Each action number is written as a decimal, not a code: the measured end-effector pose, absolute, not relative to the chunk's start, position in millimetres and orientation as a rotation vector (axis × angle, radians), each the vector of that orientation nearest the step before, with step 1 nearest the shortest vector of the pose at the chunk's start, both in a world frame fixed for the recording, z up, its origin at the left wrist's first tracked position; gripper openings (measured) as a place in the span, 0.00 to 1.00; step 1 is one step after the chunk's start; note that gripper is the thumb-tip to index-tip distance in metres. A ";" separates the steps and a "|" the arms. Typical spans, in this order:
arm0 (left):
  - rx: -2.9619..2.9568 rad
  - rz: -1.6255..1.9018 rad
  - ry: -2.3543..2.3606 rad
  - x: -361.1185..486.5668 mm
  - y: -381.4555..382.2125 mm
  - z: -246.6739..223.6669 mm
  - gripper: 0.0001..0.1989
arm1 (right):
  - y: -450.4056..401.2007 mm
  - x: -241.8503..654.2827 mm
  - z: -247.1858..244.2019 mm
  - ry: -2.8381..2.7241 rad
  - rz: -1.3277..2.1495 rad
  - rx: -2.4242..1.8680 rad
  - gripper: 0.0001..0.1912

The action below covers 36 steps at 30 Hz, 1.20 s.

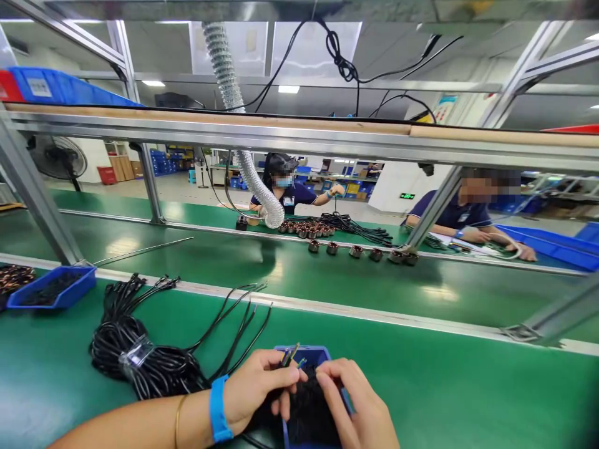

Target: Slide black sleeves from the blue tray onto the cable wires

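My left hand (pixel 255 386), wearing a blue wristband, is closed on a black cable whose thin coloured wire ends (pixel 291 354) stick up past the thumb and fingers. Close beside it on the right, my right hand (pixel 360 405) has thumb and forefinger pinched together; anything between them is too small to make out. Both hands are over a blue bin (pixel 304 349) of small black parts (pixel 311 418) at the front of the green bench. To the left lies a tied bundle of black cables (pixel 145 358), with loose ends reaching toward the bench's far edge.
A small blue tray (pixel 53 290) of dark parts stands at the left near copper-coloured pieces (pixel 16 277). Metal frame posts (pixel 40 187) rise from the bench. Beyond, several copper-wound rings (pixel 355 251) sit along a rail. Two co-workers (pixel 292 190) sit opposite. A flexible duct (pixel 255 174) hangs down.
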<state>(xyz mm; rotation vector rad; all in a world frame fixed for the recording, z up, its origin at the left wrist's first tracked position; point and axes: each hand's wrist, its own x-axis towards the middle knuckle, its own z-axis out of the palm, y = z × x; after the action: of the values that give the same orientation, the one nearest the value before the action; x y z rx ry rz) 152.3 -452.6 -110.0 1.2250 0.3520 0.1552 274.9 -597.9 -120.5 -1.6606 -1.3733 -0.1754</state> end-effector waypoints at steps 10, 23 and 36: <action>1.323 0.169 0.350 148.2 -454.3 -107.0 0.16 | -602.2 270.1 -111.8 -1.363 -0.205 -1.621 0.08; 1.452 0.227 0.305 146.7 -455.1 -108.5 0.21 | -601.7 271.6 -114.6 -1.405 -0.390 -1.639 0.04; 1.476 0.230 0.302 148.7 -453.7 -114.5 0.25 | -596.8 267.1 -120.7 -1.421 -0.210 -1.621 0.07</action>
<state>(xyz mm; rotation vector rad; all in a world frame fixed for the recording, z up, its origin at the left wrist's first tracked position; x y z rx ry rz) 148.7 -453.7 -114.5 1.4763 0.3019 0.2302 267.1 -596.8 -120.7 -1.6213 -1.4208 -0.2099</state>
